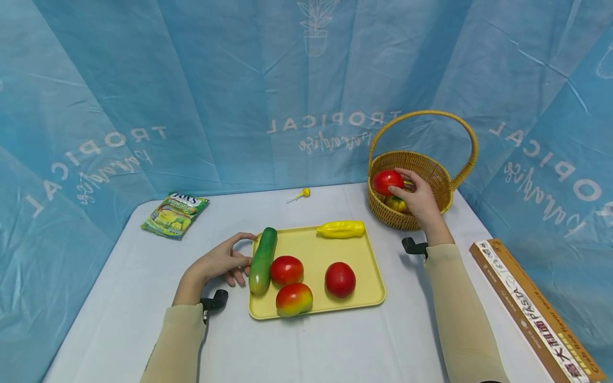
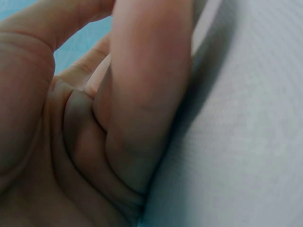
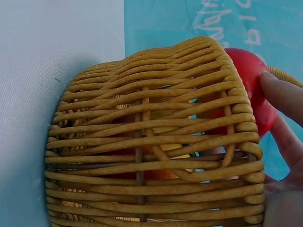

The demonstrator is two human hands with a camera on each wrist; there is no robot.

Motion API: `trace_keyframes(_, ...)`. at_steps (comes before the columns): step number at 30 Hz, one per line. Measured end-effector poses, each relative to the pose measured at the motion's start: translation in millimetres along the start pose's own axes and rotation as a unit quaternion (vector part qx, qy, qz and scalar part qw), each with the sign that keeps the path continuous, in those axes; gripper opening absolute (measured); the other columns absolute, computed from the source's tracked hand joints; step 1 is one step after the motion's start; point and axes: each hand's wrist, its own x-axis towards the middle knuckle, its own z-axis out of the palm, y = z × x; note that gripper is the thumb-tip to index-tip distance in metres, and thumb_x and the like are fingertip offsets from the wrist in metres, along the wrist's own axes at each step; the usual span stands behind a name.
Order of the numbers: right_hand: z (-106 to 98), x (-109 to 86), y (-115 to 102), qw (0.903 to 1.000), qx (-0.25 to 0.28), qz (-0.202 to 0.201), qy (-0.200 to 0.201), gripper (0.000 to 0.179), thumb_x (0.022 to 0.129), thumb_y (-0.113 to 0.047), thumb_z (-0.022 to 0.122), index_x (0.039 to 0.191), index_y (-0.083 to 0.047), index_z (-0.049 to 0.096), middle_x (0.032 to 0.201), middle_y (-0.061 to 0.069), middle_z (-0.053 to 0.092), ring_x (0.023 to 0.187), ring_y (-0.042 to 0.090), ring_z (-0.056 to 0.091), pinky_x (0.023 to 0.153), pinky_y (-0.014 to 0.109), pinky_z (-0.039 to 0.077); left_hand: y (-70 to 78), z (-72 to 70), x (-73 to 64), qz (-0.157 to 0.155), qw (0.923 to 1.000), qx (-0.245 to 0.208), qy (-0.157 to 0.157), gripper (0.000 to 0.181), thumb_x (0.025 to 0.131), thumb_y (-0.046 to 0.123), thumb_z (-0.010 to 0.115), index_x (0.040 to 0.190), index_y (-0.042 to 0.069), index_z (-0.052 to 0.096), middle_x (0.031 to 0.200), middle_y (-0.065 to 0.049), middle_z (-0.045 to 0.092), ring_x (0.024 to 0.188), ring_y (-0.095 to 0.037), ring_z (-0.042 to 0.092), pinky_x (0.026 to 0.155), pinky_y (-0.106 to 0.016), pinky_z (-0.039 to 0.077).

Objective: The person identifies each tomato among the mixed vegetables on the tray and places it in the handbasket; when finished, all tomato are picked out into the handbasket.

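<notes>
My right hand (image 1: 415, 194) holds a smooth, round red fruit (image 1: 387, 182) at the mouth of a wicker basket (image 1: 385, 214), thumb and fingers around it. In the right wrist view, the basket's woven side (image 3: 156, 127) hides part of the red fruit (image 3: 248, 80). A yellow and green fruit (image 1: 397, 204) lies inside the basket below. My left hand (image 1: 222, 259) rests at the left edge of a yellow tray (image 1: 306, 247), loosely bent fingers beside a green cucumber (image 1: 262, 261). The left wrist view shows the left fingers (image 2: 149, 71) close against the white cloth.
On the tray lie two red-yellow fruits (image 1: 294, 299), a round red fruit (image 1: 340, 280) and a yellow banana-like piece (image 1: 341, 229). A lollipop (image 1: 301, 194) lies behind it. A green snack bag (image 1: 175, 215) is far left, a long pasta box (image 1: 536, 311) along the right.
</notes>
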Motion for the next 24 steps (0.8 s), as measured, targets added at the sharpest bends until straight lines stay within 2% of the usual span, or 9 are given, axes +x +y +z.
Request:
trace_keyframes(8, -0.9, 2.1, 1.9, 1.0000, -0.004, 0.007, -0.004, 0.068, 0.102, -0.030, 0.071, 0.163, -0.027, 0.041, 0.169, 0.012, 0.036, 0.156, 0.037, 0.036, 0.124, 0.061, 0.040, -0.3, -0.2, 0.2, -0.001, 1.0000, 0.001, 0.000, 0.070, 0.101, 0.019, 0.065, 0.162, 0.025, 0.031, 0.086, -0.009, 0.078, 0.062, -0.024, 0.076, 0.055, -0.030, 0.061)
trace_keyframes(15, -0.5, 2.9, 2.4, 1.0000, -0.005, 0.002, -0.002, 0.067, 0.103, -0.030, 0.071, 0.163, -0.023, 0.042, 0.167, 0.012, 0.040, 0.155, 0.036, 0.037, 0.125, 0.059, 0.038, -0.1, 0.2, 0.1, -0.001, 1.0000, 0.001, 0.000, 0.070, 0.101, 0.019, 0.064, 0.162, 0.025, 0.030, 0.085, -0.008, 0.078, 0.062, -0.023, 0.076, 0.055, -0.030, 0.061)
trace_keyframes(24, -0.8, 1.9, 2.0, 0.9996, 0.023, -0.012, 0.015, 0.063, 0.103, -0.028, 0.070, 0.161, -0.019, 0.045, 0.167, 0.012, 0.041, 0.155, 0.034, 0.038, 0.129, 0.054, 0.035, -0.9, 0.7, 0.0, 0.006, 0.9999, 0.008, 0.004, 0.069, 0.101, 0.021, 0.065, 0.162, 0.025, 0.031, 0.085, -0.009, 0.078, 0.062, -0.025, 0.076, 0.056, -0.030, 0.062)
